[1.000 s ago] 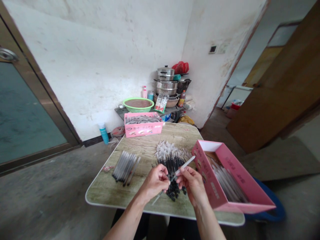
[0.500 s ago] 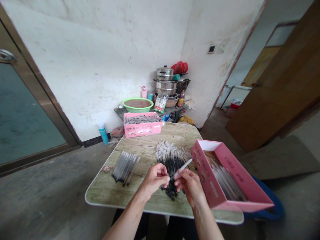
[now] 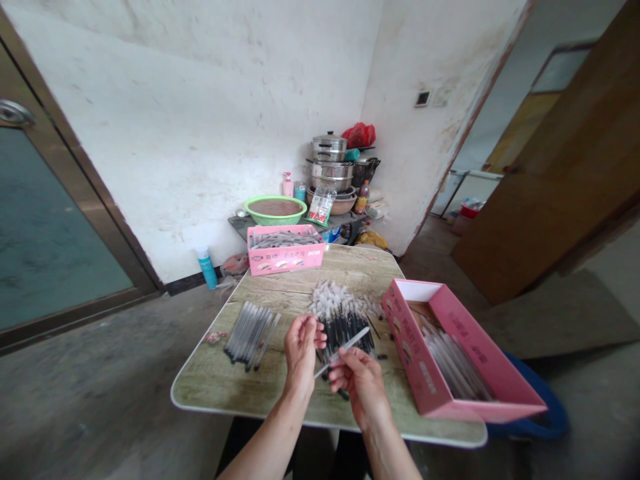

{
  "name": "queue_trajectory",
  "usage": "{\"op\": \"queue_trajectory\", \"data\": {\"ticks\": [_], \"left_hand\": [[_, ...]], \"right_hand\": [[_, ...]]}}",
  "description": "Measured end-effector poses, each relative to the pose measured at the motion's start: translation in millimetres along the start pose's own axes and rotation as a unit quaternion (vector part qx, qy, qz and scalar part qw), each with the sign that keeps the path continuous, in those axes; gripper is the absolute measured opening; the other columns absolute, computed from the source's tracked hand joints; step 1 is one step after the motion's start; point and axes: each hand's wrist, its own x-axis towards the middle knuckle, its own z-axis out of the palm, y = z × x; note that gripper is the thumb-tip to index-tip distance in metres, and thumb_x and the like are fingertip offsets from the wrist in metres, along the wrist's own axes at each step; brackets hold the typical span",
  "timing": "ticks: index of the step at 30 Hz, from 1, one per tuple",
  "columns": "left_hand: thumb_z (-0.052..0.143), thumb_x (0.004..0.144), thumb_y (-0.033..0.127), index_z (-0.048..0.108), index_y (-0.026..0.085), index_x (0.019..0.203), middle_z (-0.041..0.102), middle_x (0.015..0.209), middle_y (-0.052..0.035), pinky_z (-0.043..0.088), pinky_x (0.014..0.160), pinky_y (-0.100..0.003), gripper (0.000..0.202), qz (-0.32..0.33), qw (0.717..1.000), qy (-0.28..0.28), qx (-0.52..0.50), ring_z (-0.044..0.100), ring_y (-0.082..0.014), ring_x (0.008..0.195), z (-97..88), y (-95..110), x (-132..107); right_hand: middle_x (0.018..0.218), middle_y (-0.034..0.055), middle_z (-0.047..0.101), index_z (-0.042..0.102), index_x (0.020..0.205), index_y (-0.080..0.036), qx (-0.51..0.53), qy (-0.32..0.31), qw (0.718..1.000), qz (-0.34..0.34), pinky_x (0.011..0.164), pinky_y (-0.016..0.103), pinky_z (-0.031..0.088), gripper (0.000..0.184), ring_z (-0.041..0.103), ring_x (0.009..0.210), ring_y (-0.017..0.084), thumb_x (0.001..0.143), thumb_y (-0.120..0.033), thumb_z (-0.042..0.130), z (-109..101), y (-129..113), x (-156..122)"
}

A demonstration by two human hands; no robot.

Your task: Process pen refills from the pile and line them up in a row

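My right hand [image 3: 361,383] pinches a clear pen barrel [image 3: 350,345] between thumb and fingers, tilted up to the right. The barrel's lower end comes close to the heel of my left hand [image 3: 301,350]. That hand is raised, palm turned inward, its fingers loosely bent and apart, with nothing visible in them. Beneath both hands lies a heap of black-ended refills [image 3: 345,327], partly covered by my right hand. Small whitish pieces [image 3: 330,297] are piled behind them. Left of my hands, a row of assembled-looking pens [image 3: 250,333] rests on the table.
A pink box [image 3: 425,367] of clear barrels [image 3: 457,360] stands on the table's right side. Another pink box [image 3: 286,262], full of pens, sits at the far edge. Behind the table [image 3: 210,387] are a green basin [image 3: 255,213] and stacked pots [image 3: 331,175].
My hands have moved apart from their pinch at the barrel's tip. The left has turned upright and loosened; the right has shifted left and lower with the barrel.
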Motion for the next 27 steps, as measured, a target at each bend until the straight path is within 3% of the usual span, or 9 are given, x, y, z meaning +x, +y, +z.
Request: {"op": "queue_trajectory", "data": {"ticks": [3, 5, 9, 12, 15, 18, 22, 27], "left_hand": [[0.052, 0.084, 0.050, 0.059, 0.016, 0.095, 0.063, 0.078, -0.0035, 0.050, 0.057, -0.023, 0.037, 0.020, 0.999, 0.025, -0.010, 0.061, -0.0124, 0.061, 0.5, 2.9, 3.7], [0.049, 0.085, 0.051, 0.060, 0.015, 0.096, 0.065, 0.080, -0.0058, 0.052, 0.060, -0.025, 0.040, 0.011, 1.000, 0.002, -0.010, 0.063, -0.0145, 0.065, -1.1, 5.4, 5.3], [0.053, 0.083, 0.051, 0.067, 0.011, 0.096, 0.069, 0.085, -0.0108, 0.051, 0.066, -0.026, 0.045, -0.075, 0.988, -0.138, 0.005, 0.065, -0.0182, 0.075, -9.2, 4.9, 3.1], [0.061, 0.078, 0.048, 0.070, 0.010, 0.088, 0.070, 0.085, -0.0111, 0.048, 0.058, -0.022, 0.040, -0.145, 0.964, -0.221, -0.004, 0.065, -0.0179, 0.072, -15.8, 0.0, -1.4], [0.072, 0.071, 0.039, 0.070, 0.011, 0.081, 0.070, 0.080, -0.0081, 0.046, 0.053, -0.020, 0.029, -0.160, 0.963, -0.214, -0.030, 0.064, -0.0147, 0.065, -22.3, -5.3, 0.0], [0.074, 0.070, 0.033, 0.069, 0.011, 0.082, 0.069, 0.070, -0.0065, 0.047, 0.049, -0.019, 0.026, -0.190, 0.969, -0.132, -0.085, 0.062, -0.0129, 0.057, -32.7, -9.3, 12.2], [0.075, 0.070, 0.024, 0.066, 0.012, 0.081, 0.069, 0.064, -0.0043, 0.047, 0.046, -0.017, 0.019, -0.187, 0.970, 0.008, -0.158, 0.064, -0.0116, 0.055, -51.7, -12.6, 33.1], [0.072, 0.074, 0.020, 0.065, 0.012, 0.078, 0.067, 0.063, -0.0027, 0.050, 0.047, -0.016, 0.011, -0.180, 0.964, 0.042, -0.191, 0.065, -0.0108, 0.056, -62.3, -15.7, 37.7]], "right_hand": [[0.057, 0.0042, 0.068, 0.059, 0.063, -0.012, -0.032, -0.040, 0.999, 0.012, 0.032, 0.019, 0.047, 0.028, 0.058, 0.037, 0.011, 0.070, -0.034, 0.074, 7.9, 6.5, -9.0], [0.057, 0.0045, 0.068, 0.059, 0.064, -0.012, -0.053, -0.066, 0.996, 0.012, 0.030, 0.018, 0.046, 0.027, 0.057, 0.036, 0.011, 0.072, -0.034, 0.072, 10.2, 5.7, -11.6], [0.050, 0.0021, 0.064, 0.057, 0.062, -0.013, -0.087, -0.088, 0.992, 0.032, 0.026, 0.017, 0.041, 0.024, 0.054, 0.031, 0.011, 0.070, -0.031, 0.070, 8.5, -5.4, -7.6], [0.046, 0.0012, 0.062, 0.056, 0.060, -0.013, -0.116, -0.108, 0.986, 0.049, 0.024, 0.016, 0.038, 0.025, 0.051, 0.028, 0.010, 0.071, -0.032, 0.069, 6.6, -8.9, -2.5], [0.049, 0.0016, 0.062, 0.057, 0.062, -0.013, -0.146, -0.126, 0.980, 0.052, 0.026, 0.018, 0.039, 0.030, 0.052, 0.031, 0.010, 0.073, -0.039, 0.066, 3.2, -3.3, 1.9], [0.056, 0.0030, 0.064, 0.058, 0.069, -0.014, -0.262, -0.087, 0.961, 0.007, 0.028, 0.020, 0.040, 0.035, 0.054, 0.034, 0.012, 0.078, -0.047, 0.058, -6.6, 2.1, 6.9], [0.055, 0.0019, 0.063, 0.064, 0.078, -0.014, -0.452, 0.025, 0.885, -0.105, 0.034, 0.021, 0.035, 0.028, 0.053, 0.036, 0.013, 0.081, -0.039, 0.053, -21.0, -2.4, 13.7], [0.068, 0.0046, 0.071, 0.069, 0.073, -0.020, -0.712, -0.022, 0.669, -0.210, 0.056, 0.021, 0.039, 0.024, 0.067, 0.067, 0.017, 0.086, -0.022, 0.048, -8.5, -2.6, 20.6]]}}
